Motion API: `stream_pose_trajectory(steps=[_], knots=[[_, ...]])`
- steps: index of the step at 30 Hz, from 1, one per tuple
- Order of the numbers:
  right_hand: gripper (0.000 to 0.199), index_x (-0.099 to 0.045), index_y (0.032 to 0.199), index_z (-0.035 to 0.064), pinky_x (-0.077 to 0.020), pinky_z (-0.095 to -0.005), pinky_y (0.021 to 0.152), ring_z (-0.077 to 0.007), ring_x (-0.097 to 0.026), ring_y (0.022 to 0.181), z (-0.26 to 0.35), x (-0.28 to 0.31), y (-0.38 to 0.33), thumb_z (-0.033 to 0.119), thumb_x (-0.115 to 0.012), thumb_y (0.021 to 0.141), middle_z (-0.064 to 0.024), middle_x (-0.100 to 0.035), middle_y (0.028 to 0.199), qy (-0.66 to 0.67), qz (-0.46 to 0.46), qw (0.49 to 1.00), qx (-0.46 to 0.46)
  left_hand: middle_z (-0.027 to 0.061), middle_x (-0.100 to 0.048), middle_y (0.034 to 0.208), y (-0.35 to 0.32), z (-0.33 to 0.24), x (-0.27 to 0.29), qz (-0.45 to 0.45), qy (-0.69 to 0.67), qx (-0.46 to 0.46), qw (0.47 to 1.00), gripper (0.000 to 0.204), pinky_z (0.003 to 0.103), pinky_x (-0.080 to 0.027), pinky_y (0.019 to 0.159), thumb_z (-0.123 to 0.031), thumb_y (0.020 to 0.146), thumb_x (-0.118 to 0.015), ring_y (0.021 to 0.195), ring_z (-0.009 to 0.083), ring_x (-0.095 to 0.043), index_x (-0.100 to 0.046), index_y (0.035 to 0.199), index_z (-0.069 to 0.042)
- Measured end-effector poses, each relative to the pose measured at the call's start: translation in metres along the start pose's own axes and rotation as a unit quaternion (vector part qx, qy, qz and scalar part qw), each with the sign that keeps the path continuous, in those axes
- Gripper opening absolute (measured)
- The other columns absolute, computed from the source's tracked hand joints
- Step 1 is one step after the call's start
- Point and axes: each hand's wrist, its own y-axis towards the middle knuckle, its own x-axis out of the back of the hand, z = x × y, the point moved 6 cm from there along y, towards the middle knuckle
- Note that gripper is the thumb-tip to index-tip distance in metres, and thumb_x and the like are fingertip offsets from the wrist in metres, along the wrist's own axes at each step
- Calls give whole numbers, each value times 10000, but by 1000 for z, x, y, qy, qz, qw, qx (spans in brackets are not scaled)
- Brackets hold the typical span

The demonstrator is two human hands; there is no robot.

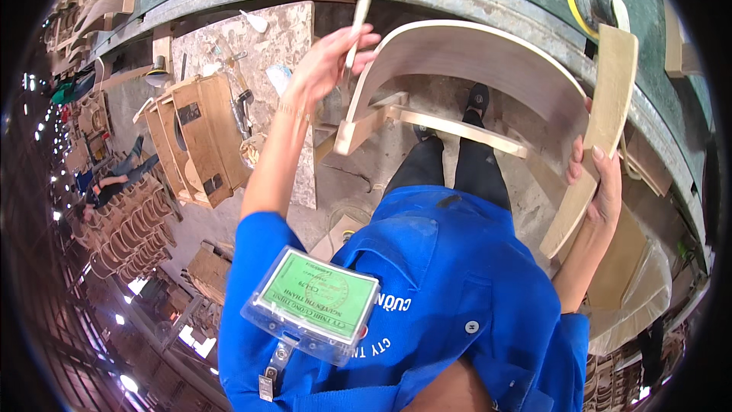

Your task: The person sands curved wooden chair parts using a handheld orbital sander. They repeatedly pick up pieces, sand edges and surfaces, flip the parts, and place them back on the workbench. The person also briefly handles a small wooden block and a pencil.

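Fingers: the left hand (329, 61) is closed on a thin pale stick (357, 24), pinched between thumb and fingertips; the right hand (598, 183) is wrapped on a flat wooden leg (598, 137), fingers (576, 160) curled over its edge.
Work piece: a curved chair frame (473, 57) is held up in front of the body, above the feet, braced by the right hand.
Step in hand: the stick is judged to be applied to the frame's left end, near its joint, as for filling or smoothing.
Next move: a steady right-hand grip and a light, guided stroke along the curve would be called for.
Materials: bare pale bentwood, smooth and matt; a straight crossbar (457, 128) is set beneath the arc.
Surroundings: a speckled worktable (293, 30) with small tools is seen to the left; a disc sander with a yellow pad (591, 1) lies at upper right.
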Motion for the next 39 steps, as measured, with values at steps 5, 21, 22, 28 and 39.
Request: stream_pose_trajectory(steps=[5, 21, 22, 28, 39], knots=[[770, -312, 1422, -21, -420, -216, 459, -86, -507, 559, -19, -36, -29, 296, -647, 806, -60, -540, 759, -24, 23, 999, 1, 167, -536, 1330, -69, 49, 49, -59, -23, -86, 994, 480, 364, -514, 928, -198, 978, -539, 1121, 276, -607, -356, 1414, -113], [759, -359, 1403, -28, -449, -231, 466, -97, -528, 554, -45, -52, -73, 272, -686, 787, -65, -559, 785, -77, -38, 996, 21, 35, -628, 986, -81, 84, 60, 7, 26, -190, 981, 302, 332, -490, 888, -216, 999, -493, 994, 187, -646, -476, 1276, -96], [754, -363, 1401, -26, -451, -230, 463, -96, -529, 554, -46, -53, -74, 268, -686, 787, -66, -560, 787, -74, -38, 996, 18, 32, -625, 977, -81, 83, 59, 12, 6, -191, 981, 307, 333, -493, 887, -218, 999, -492, 990, 187, -647, -475, 1279, -92], [743, -371, 1402, -16, -456, -225, 466, -92, -527, 547, -50, -50, -73, 262, -688, 791, -69, -563, 800, -84, -55, 995, 6, 30, -636, 968, -71, 81, 46, 77, 66, -171, 980, 297, 324, -509, 870, -223, 997, -498, 968, 176, -648, -520, 1254, -75], [598, -425, 1293, -25, -454, -236, 516, -110, -522, 609, -55, -51, -68, 235, -687, 823, -93, -553, 841, -60, -53, 996, -32, 19, -641, 962, -64, 82, 45, 118, 81, -145, 979, 302, 336, -523, 868, -248, 992, -509, 986, 176, -654, -541, 1239, -76]])
